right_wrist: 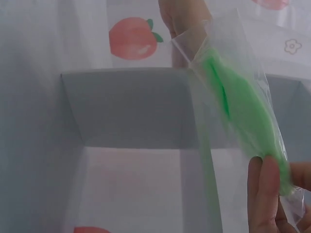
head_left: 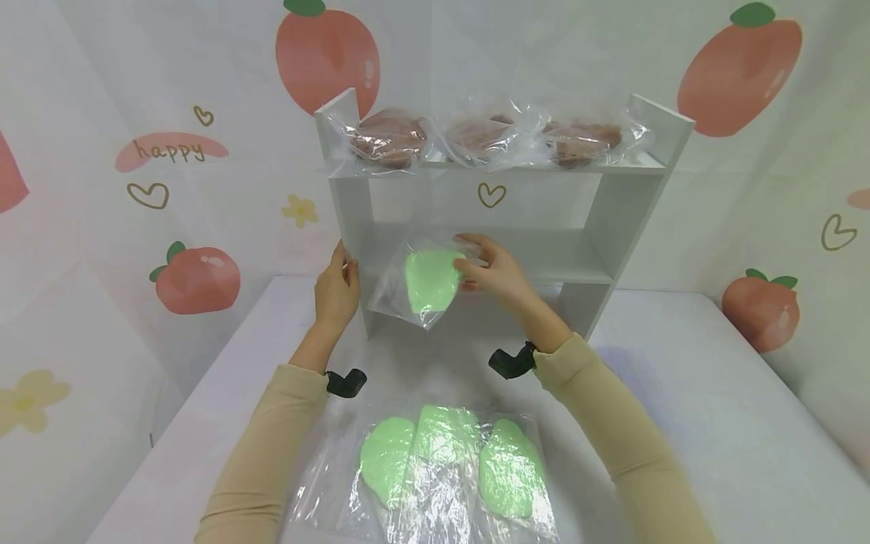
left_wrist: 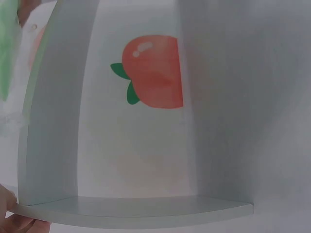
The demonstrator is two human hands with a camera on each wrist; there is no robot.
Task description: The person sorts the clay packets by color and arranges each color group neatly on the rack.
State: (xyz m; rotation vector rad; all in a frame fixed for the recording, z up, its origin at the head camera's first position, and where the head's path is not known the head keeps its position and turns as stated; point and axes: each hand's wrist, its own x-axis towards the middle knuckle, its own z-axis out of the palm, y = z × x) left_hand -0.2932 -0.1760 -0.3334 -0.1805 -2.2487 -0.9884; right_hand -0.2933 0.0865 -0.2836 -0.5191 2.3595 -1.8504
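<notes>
Right hand (head_left: 492, 270) pinching a clear bag of green dough (head_left: 430, 281) before the white shelf unit (head_left: 612, 227), left hand (head_left: 336, 291) clasping its left side panel, three more green bags (head_left: 442, 465) on the table (head_left: 714, 423)

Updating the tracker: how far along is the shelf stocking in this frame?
Done: three bagged brown pieces lie along the top shelf. In hand: the right hand holds one bagged green piece at the middle shelf, while the left hand grips the rack's side panel. Left: three bagged green pieces on the table.
</notes>
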